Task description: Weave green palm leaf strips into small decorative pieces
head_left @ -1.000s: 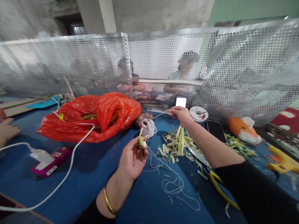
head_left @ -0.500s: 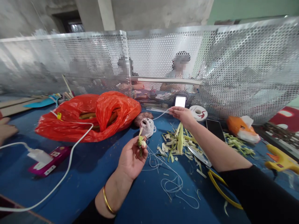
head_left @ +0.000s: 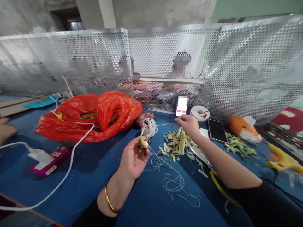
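My left hand [head_left: 133,157] is raised above the blue table [head_left: 99,176], fingers closed round a small green-and-white plant bundle [head_left: 143,144]. White string runs from the bundle to a white string ball [head_left: 149,126] and lies in loose loops [head_left: 176,186] on the table. My right hand [head_left: 188,123] reaches forward, pinched on the slack string just above a pile of green leaf strips [head_left: 177,145].
An orange plastic bag [head_left: 92,115] lies at the left. A pink device with a white cable [head_left: 48,159] sits near it. A lit phone [head_left: 182,105], a tape roll [head_left: 200,113], a dark phone [head_left: 216,130], yellow-handled shears [head_left: 219,186] and a yellow glue gun [head_left: 282,160] are at the right. Another person's hand [head_left: 4,129] rests at the far left. People sit behind a perforated metal screen [head_left: 236,63].
My right hand has come down and a little toward me; the string it held taut toward the ball now hangs slack. My left hand has stayed in place with the bundle.
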`<state>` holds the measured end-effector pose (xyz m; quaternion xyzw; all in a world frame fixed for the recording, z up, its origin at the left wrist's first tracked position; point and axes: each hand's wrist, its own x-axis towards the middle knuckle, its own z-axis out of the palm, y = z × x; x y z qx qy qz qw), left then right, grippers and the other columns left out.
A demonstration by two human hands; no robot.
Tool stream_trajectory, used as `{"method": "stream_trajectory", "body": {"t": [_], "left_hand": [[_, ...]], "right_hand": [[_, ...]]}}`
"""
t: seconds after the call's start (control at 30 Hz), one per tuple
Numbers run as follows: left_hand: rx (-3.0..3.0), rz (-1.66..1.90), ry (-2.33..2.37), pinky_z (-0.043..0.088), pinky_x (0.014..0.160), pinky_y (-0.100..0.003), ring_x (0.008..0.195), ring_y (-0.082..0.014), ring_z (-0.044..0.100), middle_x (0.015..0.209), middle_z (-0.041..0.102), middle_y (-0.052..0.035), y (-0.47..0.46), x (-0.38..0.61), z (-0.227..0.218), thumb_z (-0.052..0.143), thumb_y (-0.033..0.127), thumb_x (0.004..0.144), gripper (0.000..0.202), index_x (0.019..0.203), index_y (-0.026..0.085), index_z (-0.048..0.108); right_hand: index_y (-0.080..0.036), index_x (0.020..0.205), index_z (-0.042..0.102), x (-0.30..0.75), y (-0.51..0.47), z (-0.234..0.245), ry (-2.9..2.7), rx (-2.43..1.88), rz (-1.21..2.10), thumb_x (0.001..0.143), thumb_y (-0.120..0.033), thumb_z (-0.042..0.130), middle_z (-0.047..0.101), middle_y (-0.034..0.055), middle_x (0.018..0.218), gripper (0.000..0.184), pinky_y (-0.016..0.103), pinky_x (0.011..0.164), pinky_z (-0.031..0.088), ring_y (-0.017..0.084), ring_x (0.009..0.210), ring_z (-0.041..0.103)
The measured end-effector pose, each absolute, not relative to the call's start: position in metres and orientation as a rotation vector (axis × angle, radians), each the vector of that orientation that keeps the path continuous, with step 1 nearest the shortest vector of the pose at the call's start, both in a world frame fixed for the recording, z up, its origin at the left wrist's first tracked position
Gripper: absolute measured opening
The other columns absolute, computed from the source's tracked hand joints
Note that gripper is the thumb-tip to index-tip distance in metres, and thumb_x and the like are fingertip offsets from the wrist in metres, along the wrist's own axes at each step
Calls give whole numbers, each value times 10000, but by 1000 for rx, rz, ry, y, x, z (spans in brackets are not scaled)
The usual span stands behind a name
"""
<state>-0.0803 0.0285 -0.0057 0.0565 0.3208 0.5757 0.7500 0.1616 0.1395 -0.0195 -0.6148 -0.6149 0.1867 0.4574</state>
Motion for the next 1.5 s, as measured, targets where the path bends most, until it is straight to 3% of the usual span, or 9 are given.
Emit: {"method": "stream_trajectory", "body": {"t": [0.13,0.33,0.5,0.63,0.87,1.5], "left_hand": [[145,1254,708,497,437,-164,474,-59,555,695,651,-43,27,-79,-5,495,140,911,185,829,79,649],[140,1303,861,501,408,-165,439,-72,568,629,656,-36,26,-76,-4,545,120,878,131,870,78,669],[79,1524,1094,530,453,-163,467,-87,620,568,641,-1,29,-81,-7,586,77,852,100,784,123,643],[98,1657,1102,559,535,-167,534,-86,655,620,665,0,31,-88,-5,599,98,862,106,771,140,634],[122,1663,1108,554,531,-184,545,-99,654,636,667,-21,33,-92,-4,582,72,864,151,735,125,639],[103,1482,1085,547,512,-207,528,-114,652,617,671,-33,30,-83,-10,592,98,862,139,733,114,641]], "right_hand": [[-197,811,738,134,120,-31,-1665,-1437,622,735,-341,685,741,28,745,171,291,641,493,196,689,663],[-147,908,698,91,117,-35,-1711,-1461,746,951,-479,441,730,55,778,423,253,580,522,171,688,704],[-144,1131,614,85,148,-31,-1803,-1597,585,961,-363,547,669,71,1066,285,371,773,561,184,886,666],[-180,1191,596,85,178,-33,-1989,-1667,460,944,-319,580,606,87,1223,283,426,867,534,220,1028,622],[-187,1205,589,62,203,-44,-2136,-1640,478,940,-317,588,599,92,1234,295,417,868,533,222,1040,620],[-152,1198,582,63,209,13,-1400,-1427,1097,941,-319,589,623,87,1166,307,399,802,559,206,958,645]]}}
